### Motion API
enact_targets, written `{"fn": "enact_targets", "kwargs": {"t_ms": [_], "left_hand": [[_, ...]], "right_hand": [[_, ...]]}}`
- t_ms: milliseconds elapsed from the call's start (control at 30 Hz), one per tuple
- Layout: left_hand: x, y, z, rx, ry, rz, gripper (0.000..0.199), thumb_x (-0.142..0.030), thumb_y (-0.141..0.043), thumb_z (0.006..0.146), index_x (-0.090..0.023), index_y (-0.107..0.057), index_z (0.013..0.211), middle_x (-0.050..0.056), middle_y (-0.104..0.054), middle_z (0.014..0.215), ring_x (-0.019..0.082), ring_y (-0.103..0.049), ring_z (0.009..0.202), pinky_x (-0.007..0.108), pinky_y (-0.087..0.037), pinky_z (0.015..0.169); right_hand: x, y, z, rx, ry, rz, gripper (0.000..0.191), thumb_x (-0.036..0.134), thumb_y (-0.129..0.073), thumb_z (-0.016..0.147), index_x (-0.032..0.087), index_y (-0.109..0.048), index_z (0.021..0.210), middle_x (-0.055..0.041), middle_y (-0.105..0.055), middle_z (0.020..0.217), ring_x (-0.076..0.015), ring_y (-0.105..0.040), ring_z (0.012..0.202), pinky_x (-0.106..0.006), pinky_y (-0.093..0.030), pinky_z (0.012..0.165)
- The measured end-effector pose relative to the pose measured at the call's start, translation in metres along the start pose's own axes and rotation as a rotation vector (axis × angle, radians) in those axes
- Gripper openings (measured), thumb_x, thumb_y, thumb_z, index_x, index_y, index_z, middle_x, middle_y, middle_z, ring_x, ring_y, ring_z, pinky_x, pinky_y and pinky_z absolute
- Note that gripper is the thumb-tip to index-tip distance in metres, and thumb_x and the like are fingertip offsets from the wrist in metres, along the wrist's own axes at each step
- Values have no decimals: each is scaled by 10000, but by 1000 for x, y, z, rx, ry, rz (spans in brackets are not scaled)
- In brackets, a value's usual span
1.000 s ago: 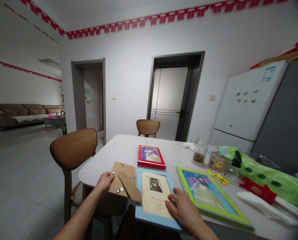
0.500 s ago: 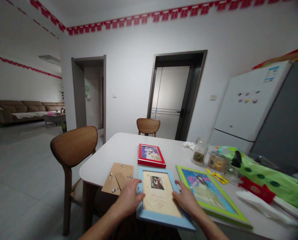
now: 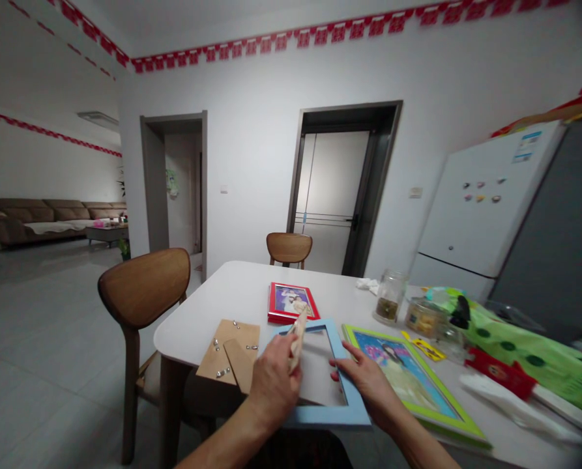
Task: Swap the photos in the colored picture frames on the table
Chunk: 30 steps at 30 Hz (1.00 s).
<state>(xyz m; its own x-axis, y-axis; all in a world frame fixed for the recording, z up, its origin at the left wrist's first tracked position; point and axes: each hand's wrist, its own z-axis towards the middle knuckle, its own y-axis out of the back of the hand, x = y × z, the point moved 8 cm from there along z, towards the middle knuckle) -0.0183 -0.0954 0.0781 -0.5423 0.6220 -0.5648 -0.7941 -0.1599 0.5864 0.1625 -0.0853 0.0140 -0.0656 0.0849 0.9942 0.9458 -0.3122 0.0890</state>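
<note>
A light blue picture frame lies at the table's near edge, its opening showing the white surface beneath. My left hand is closed on a cream paper insert, held nearly edge-on above the frame's left side. My right hand rests at the frame's right side, thumb and fingers around its border. To the left lies a brown backing board with metal clips and a stand flap. Behind the blue frame is a red picture frame; a green picture frame lies to the right.
The white table also bears a glass jar, a round container, a yellow packet, a green bag and white tissue at right. A wooden chair stands left.
The cream insert has come out of the blue frame and is tilted up in my left hand. My right hand stays at the frame's right side.
</note>
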Motion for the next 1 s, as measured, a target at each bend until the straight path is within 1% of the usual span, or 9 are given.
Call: {"fn": "enact_targets", "kwargs": {"t_ms": [100, 200, 267, 367, 467, 567, 767, 867, 1000], "left_hand": [[41, 28, -5, -174, 159, -93, 347, -133, -413, 717, -161, -460, 1060, 69, -554, 996, 193, -513, 918, 301, -389, 823], [87, 41, -21, -265, 355, -212, 372, -174, -447, 706, -147, -424, 1076, 70, -562, 1018, 200, -524, 939, 293, -395, 822], [109, 42, -33, -270, 452, -250, 425, -191, -467, 691, -139, -386, 1105, 66, -576, 1000, 197, -543, 911, 281, -409, 796], [122, 34, -46, -150, 493, -225, 422, -218, -478, 686, -127, -406, 1091, 72, -595, 972, 200, -561, 874, 269, -415, 761], [123, 24, -54, 10, 497, -135, 397, -273, -481, 701, -120, -456, 1067, 86, -602, 973, 213, -560, 880, 265, -404, 754], [118, 19, -58, 121, 475, -29, 447, -334, -474, 722, -109, -452, 1108, 107, -586, 1014, 230, -543, 921, 266, -389, 758], [106, 27, -62, 219, 445, 251, 488, -393, -435, 749, -138, -430, 1164, 116, -577, 1014, 258, -542, 896, 317, -395, 740], [87, 27, -62, 224, 293, 319, 478, -342, -478, 713, -148, -454, 1149, 116, -504, 1136, 253, -449, 1036, 335, -334, 869], [62, 2, -65, 355, 82, 278, 599, -218, -547, 609, -178, -420, 1193, 97, -358, 1290, 259, -283, 1183, 375, -179, 993]], "right_hand": [[-8, 18, 17, -75, 124, -437, 597, 287, -462, 651, 43, -385, 1191, 27, -532, 487, -146, -516, 465, -238, -370, 449], [-12, 25, 24, -133, 224, -805, 501, 273, -423, 664, 38, -496, 1101, -25, -590, 581, -171, -560, 582, -255, -394, 555], [-15, 23, 26, -122, 245, -948, 479, 255, -414, 674, 37, -510, 1090, -66, -632, 673, -188, -582, 667, -262, -403, 629], [-18, 18, 24, -95, 274, -1074, 450, 229, -414, 688, 38, -518, 1082, -125, -649, 843, -209, -592, 788, -270, -401, 718], [-18, 13, 21, -82, 316, -1165, 404, 218, -407, 704, 54, -533, 1051, -162, -619, 967, -233, -578, 872, -289, -392, 755], [-19, 9, 19, -59, 319, -1228, 339, 214, -393, 721, 76, -553, 986, -169, -631, 910, -244, -584, 846, -297, -395, 709], [-20, 4, 14, -30, 299, -1302, 214, 214, -395, 726, 120, -575, 792, -152, -631, 806, -232, -588, 763, -284, -382, 637], [-17, 1, 11, -35, 334, -1317, 223, 222, -391, 739, 116, -574, 811, -148, -611, 823, -226, -575, 784, -286, -378, 661], [-15, -4, 6, -43, 370, -1307, 230, 225, -401, 746, 120, -588, 828, -133, -581, 846, -207, -559, 801, -275, -376, 702]]}}
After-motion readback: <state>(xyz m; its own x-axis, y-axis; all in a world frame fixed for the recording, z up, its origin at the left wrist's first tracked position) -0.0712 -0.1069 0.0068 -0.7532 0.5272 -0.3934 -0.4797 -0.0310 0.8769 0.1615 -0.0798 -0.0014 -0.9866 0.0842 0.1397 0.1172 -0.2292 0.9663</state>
